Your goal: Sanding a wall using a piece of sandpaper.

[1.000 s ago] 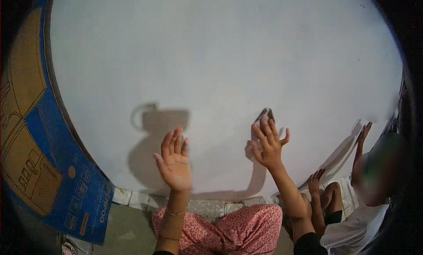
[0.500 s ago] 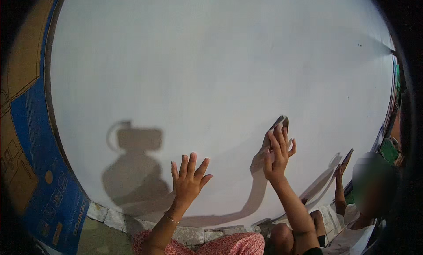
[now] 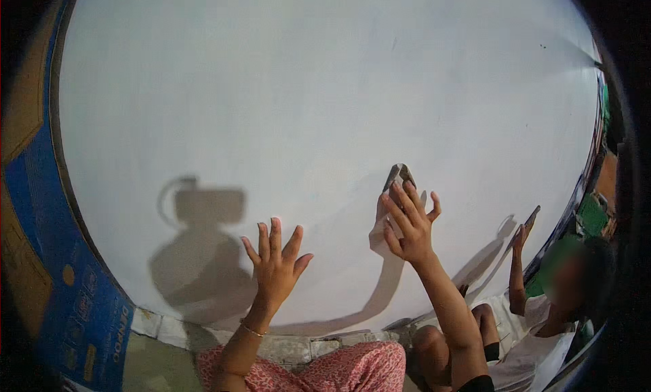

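Note:
My left hand [image 3: 276,260] lies flat against the white wall [image 3: 305,100], its fingers spread and nothing held. To its right, my right hand [image 3: 409,226] presses a small, flat, grey-brown sheet [image 3: 400,173] with a folded-looking rounded top to the wall under its fingertips. The sheet looks like sandpaper, but my fingers cover most of it. My little finger sticks out to the side, off the sheet.
At the right a person in a white shirt [image 3: 519,361] sits by the wall, a hand [image 3: 521,237] raised with a dark flat object [image 3: 532,219]. A blue and brown cardboard box [image 3: 88,304] stands at the left. Stone edging [image 3: 288,348] runs along the wall's foot.
My right hand has slid left and slightly up along the wall with the grey-brown sheet. My left hand also sits a little further left and higher. The whole view has shifted slightly.

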A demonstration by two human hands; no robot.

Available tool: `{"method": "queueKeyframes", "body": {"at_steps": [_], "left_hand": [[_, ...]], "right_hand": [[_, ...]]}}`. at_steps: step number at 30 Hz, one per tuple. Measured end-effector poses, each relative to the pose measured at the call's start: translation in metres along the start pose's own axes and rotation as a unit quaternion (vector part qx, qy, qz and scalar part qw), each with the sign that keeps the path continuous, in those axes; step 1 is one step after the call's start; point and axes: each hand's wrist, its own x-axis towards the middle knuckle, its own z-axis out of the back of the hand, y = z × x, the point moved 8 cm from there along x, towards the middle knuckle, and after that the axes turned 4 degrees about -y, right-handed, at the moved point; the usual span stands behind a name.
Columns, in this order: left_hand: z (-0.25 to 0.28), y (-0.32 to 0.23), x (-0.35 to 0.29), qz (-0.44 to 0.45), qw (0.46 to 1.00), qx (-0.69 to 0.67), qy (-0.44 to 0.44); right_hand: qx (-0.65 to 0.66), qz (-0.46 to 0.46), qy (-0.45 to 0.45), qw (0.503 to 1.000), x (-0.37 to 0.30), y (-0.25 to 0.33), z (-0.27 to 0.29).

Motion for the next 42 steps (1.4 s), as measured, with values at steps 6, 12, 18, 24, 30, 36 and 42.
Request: {"method": "queueKeyframes", "body": {"at_steps": [6, 12, 18, 24, 30, 36, 42], "left_hand": [[0.003, 0.002, -0.002, 0.014, 1.000, 0.000, -0.006], [0.006, 0.000, -0.001, 0.017, 0.999, -0.026, -0.015], [0.002, -0.007, -0.001, -0.004, 0.999, -0.031, -0.013], [0.009, -0.007, -0.001, -0.011, 0.999, -0.034, -0.012], [0.010, -0.005, -0.002, -0.011, 0.999, -0.044, -0.020], [0.010, -0.006, -0.002, -0.007, 0.999, -0.038, -0.015], [0.007, -0.006, -0.002, -0.010, 0.999, -0.007, -0.037]], "right_hand": [[0.010, -0.016, 0.022, 1.000, -0.007, -0.007, -0.005], [-0.070, 0.125, 0.085, 0.986, -0.042, -0.036, -0.012], [0.007, -0.127, -0.018, 0.992, -0.028, -0.049, 0.003], [-0.038, 0.051, 0.041, 0.997, -0.035, -0.014, -0.001], [0.037, 0.078, 0.086, 0.992, -0.052, 0.013, -0.009], [0.060, -0.153, -0.056, 0.985, -0.059, -0.018, 0.001], [0.012, -0.099, -0.031, 0.995, -0.079, 0.004, -0.018]]}}
